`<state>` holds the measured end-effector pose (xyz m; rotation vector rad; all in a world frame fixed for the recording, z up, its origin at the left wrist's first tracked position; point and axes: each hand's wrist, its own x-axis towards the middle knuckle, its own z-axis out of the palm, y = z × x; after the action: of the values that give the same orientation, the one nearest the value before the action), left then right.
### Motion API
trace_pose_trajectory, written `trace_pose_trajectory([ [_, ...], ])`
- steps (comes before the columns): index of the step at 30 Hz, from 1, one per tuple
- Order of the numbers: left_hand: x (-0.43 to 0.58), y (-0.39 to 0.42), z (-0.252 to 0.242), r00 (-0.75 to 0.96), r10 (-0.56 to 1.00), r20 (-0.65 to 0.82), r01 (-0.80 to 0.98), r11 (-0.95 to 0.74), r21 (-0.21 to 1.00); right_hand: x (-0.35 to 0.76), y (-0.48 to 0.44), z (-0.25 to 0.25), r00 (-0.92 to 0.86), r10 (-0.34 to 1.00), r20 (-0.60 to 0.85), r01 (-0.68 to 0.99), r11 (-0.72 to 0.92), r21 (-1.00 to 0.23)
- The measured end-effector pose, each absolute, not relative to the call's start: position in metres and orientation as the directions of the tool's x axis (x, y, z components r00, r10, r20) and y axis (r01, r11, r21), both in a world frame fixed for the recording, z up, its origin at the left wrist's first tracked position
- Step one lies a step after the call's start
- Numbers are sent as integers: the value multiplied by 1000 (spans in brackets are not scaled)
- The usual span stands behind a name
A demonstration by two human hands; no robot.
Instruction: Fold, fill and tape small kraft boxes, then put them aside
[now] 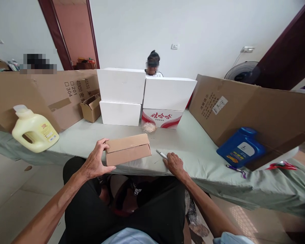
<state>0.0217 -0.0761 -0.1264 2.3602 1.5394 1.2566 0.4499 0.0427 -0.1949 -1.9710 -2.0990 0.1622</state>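
Note:
A small brown cardboard box (pixel 128 154) lies at the front of the cloth-covered table, its top flaps folded over with a seam between them. My left hand (pixel 99 159) grips its left end, fingers over the top edge and thumb low at the front. To the right of the box, my right hand (pixel 174 164) rests low over the table, its fingers closed on a slim silver utility knife (pixel 162 154). The knife points left toward the box, apart from it. My right fingertips are partly hidden under the hand.
Stacked white boxes (pixel 120 86) stand at the back, a clear crumpled wad (pixel 149 127) before them. A small open carton (pixel 90 107) and yellow jug (pixel 34 130) are left. Right are a blue bottle (pixel 241 147), purple-handled item (pixel 236 170) and large cardboard (pixel 254 115). A person sits opposite.

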Motion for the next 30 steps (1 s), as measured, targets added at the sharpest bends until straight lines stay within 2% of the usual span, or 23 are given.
trace_pose_trajectory([
  [7,22,-71,-135,78,814,576,665,-473,578,448,45,-180,-37,965,261,905,143,-401],
  [9,22,-71,-137,88,823,561,655,-472,590,437,36,-165,-109,921,375,835,289,-468],
  [11,23,-72,-138,98,824,559,650,-478,591,420,21,-146,-263,816,514,698,529,-483],
  [14,24,-73,-139,105,812,574,653,-492,576,393,-4,-115,-501,617,607,502,779,-376],
  [17,24,-75,-141,115,793,598,658,-512,552,375,-18,-95,-609,526,593,477,841,-256],
  [24,28,-78,-143,114,782,613,651,-525,548,368,-15,-89,-695,457,556,472,872,-128],
  [30,32,-78,-141,107,779,618,646,-527,552,369,-15,-81,-721,488,492,514,853,-92],
])
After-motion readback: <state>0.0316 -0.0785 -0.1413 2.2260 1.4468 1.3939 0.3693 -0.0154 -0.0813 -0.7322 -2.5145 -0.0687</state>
